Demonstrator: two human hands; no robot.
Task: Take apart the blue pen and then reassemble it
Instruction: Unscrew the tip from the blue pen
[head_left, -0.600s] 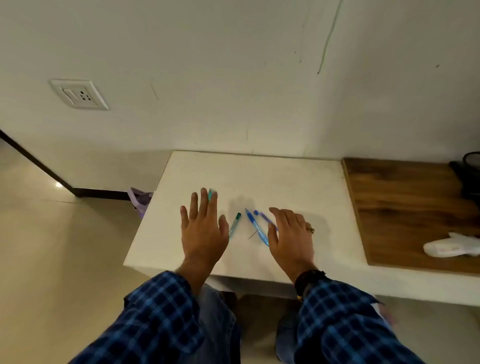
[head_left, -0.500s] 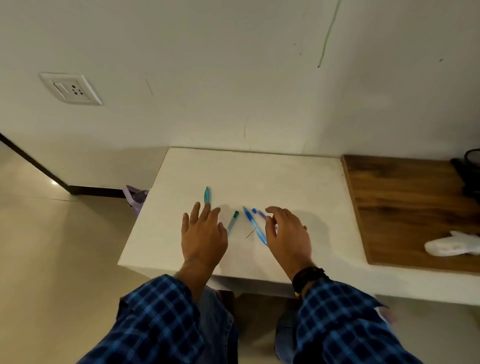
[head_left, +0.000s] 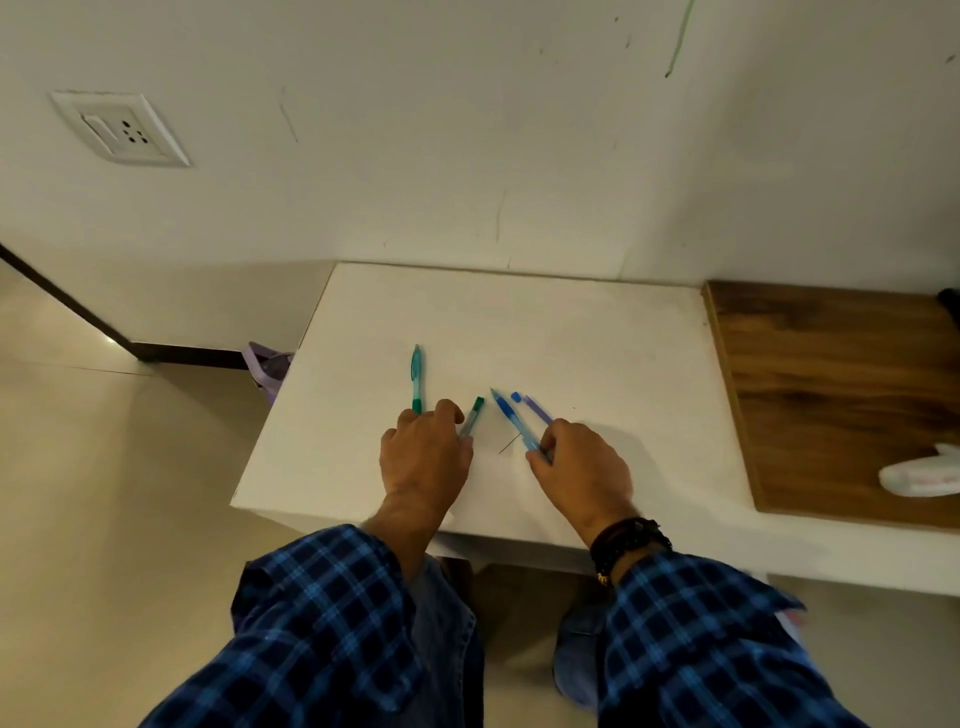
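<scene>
Blue, translucent plastic: the blue pen (head_left: 513, 420) lies slantwise on the white table (head_left: 597, 358), tip pointing up and to the left, its lower end under the fingertips of my right hand (head_left: 582, 467). I log that hand as curled, thumb and fingers narrowed onto the pen's rear end; whether it truly pinches the barrel or only touches it I cannot tell. Just to the right of the pen, a violet pen (head_left: 536, 408) with a blue cap end lies at nearly the same slant, its lower part hidden by the same hand. A thin dark line, perhaps a refill or a mark, shows on the table just below and to the left of the blue pen; too small to tell. Left hand (head_left: 423, 457): loosely curled, knuckles up, resting on the table, with a grey pen with a green cap (head_left: 472, 418) touching its thumb side; grip not clear. A teal pen (head_left: 416, 379) lies nearly upright in the frame beyond the left hand's knuckles, its lower end hidden by them. Containers: a purple bin (head_left: 267, 366) on the floor beside the table's left edge, contents not visible. Surroundings: a wooden surface (head_left: 841, 384) abutting the table on the right, bearing a white crumpled object (head_left: 919, 475); a wall socket (head_left: 122, 129) upper left.
</scene>
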